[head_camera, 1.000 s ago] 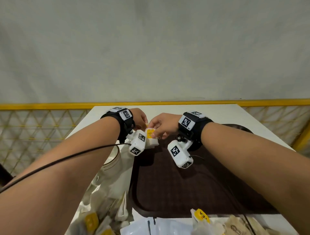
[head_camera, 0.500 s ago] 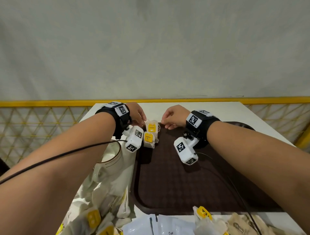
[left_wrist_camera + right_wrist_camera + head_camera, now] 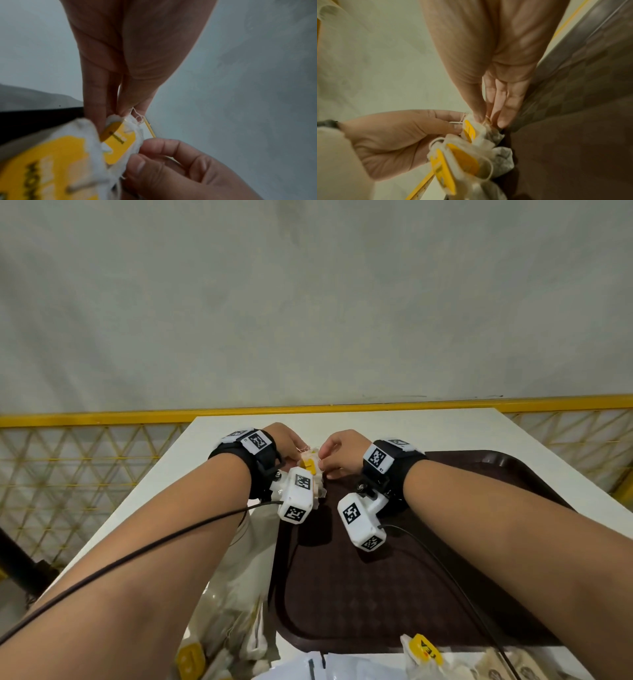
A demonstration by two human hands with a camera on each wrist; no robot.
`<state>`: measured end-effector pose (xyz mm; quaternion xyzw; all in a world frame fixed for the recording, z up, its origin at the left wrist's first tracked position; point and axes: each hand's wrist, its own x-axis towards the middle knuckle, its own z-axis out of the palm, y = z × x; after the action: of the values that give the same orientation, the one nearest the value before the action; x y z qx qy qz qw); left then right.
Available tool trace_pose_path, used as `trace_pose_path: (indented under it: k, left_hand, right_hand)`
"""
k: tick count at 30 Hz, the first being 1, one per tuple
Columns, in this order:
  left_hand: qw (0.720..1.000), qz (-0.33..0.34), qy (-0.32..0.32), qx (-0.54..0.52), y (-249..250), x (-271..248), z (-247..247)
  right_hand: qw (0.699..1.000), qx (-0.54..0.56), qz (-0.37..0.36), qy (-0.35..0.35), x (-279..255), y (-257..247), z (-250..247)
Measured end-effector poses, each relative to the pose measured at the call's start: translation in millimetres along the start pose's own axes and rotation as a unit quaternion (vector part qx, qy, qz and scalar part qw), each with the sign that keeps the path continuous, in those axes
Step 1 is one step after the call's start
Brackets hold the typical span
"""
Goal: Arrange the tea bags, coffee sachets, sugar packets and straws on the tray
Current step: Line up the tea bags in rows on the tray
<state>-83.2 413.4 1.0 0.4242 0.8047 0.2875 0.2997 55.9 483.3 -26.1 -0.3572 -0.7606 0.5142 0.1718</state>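
Note:
Several white tea bags (image 3: pixel 310 467) with yellow tags stand bunched at the far left corner of the brown tray (image 3: pixel 376 594). My left hand (image 3: pixel 301 451) pinches the top of the rear tea bag (image 3: pixel 118 142) between thumb and fingers (image 3: pixel 96 102). My right hand (image 3: pixel 323 462) pinches the same bag's edge and string from the right (image 3: pixel 486 119). In the right wrist view the bunched tea bags (image 3: pixel 464 159) lean against the tray's corner (image 3: pixel 573 135). In the head view the left wrist camera hides their lower parts.
More tea bags (image 3: pixel 423 652), white sachets (image 3: pixel 308 669) and brown packets (image 3: pixel 496 669) lie at the near table edge. A white plastic bag (image 3: pixel 246 570) lies left of the tray. A yellow mesh fence (image 3: pixel 85 474) surrounds the white table (image 3: pixel 445 429).
Half a second ago my right hand was a little right of the standing tea bags; it has moved back left and pinches one. My left hand has stayed at the bags.

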Motion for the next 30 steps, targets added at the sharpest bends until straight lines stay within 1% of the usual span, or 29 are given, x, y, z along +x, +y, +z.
trace_pose_path:
  k: [3,8,11,13,17,20,22,27,30]
  left_hand:
    - [1.0,0.001,-0.004,-0.017,-1,3,2]
    - [1.0,-0.004,-0.008,0.018,-1,4,-2]
    - [0.998,-0.006,-0.011,0.059,2,1,-5]
    - [0.998,-0.006,-0.015,0.063,2,0,-6]
    - [0.999,-0.005,-0.01,0.035,-2,3,-5]
    - [1.0,-0.006,-0.008,-0.013,-5,7,-3]
    - [1.0,-0.004,-0.001,-0.024,-4,8,-3]
    - [0.997,0.002,-0.034,0.065,5,3,-8]
    - [0.995,0.006,-0.044,0.089,7,3,-10]
  right_hand:
    - [1.0,-0.022,-0.007,0.005,1,1,2]
    - [0.996,-0.082,-0.038,0.009,2,0,1]
    - [0.996,-0.069,-0.044,0.022,3,2,2]
    - [0.997,-0.064,-0.048,0.022,2,3,2]
    - [0.997,-0.059,-0.046,0.002,1,3,2]
    - [0.999,-0.03,-0.014,0.008,2,2,4]
    - [1.0,-0.024,0.001,0.011,1,1,3]
    - [1.0,-0.019,0.012,-0.016,-3,0,-4]
    - [0.999,-0.018,0.021,-0.03,-3,-2,-6]
